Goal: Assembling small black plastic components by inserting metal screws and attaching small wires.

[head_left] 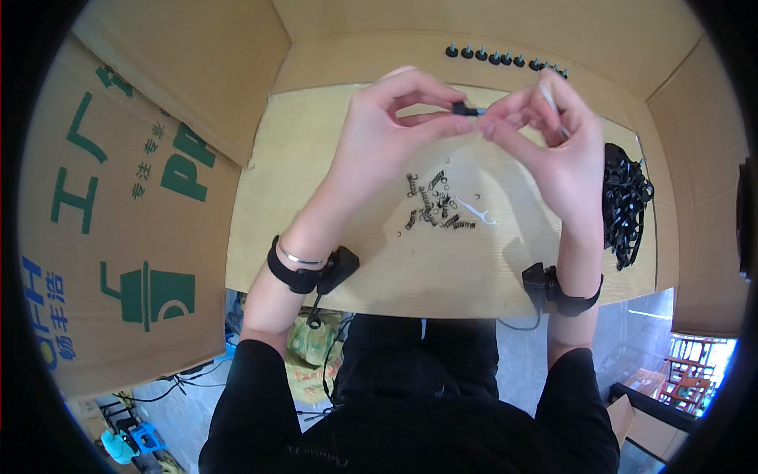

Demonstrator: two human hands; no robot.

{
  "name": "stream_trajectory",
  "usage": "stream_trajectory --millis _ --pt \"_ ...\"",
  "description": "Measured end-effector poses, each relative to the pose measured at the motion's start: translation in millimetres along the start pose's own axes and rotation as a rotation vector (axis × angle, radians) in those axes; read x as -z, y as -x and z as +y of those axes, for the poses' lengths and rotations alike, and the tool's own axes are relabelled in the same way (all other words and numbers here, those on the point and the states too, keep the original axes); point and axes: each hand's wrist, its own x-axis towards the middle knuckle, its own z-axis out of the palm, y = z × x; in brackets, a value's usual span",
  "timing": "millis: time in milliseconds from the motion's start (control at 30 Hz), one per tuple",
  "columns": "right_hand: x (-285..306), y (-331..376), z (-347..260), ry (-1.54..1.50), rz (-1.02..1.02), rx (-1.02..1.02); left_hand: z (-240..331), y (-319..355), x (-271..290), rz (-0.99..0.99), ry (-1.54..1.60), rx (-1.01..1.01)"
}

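Observation:
Above the far half of the table, my left hand pinches a black-headed screw between thumb and fingertips, its pale metal stud pointing right. My right hand meets the stud's tip with thumb and forefinger closed; whatever small part sits in that pinch is hidden. A thin whitish strip shows among the curled fingers of my right hand. Below both hands lies a loose scatter of small black springs and rings. Beside it rests a thin white forked piece.
Several black-headed screws stand in a row along the back, studs upward. A heap of glossy black parts lies at the table's right edge. Cardboard walls enclose the table. Each wrist carries a strapped black device with a cable.

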Motion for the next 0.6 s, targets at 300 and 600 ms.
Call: stream_trajectory --millis 300,600 --pt "6.9 0.0 13.5 0.185 0.016 -0.042 -3.8 -1.6 5.0 0.065 0.029 -0.091" --pt "4.7 -6.9 -24.1 0.226 0.274 0.199 32.0 -3.1 -13.8 -0.163 -0.023 -0.192"
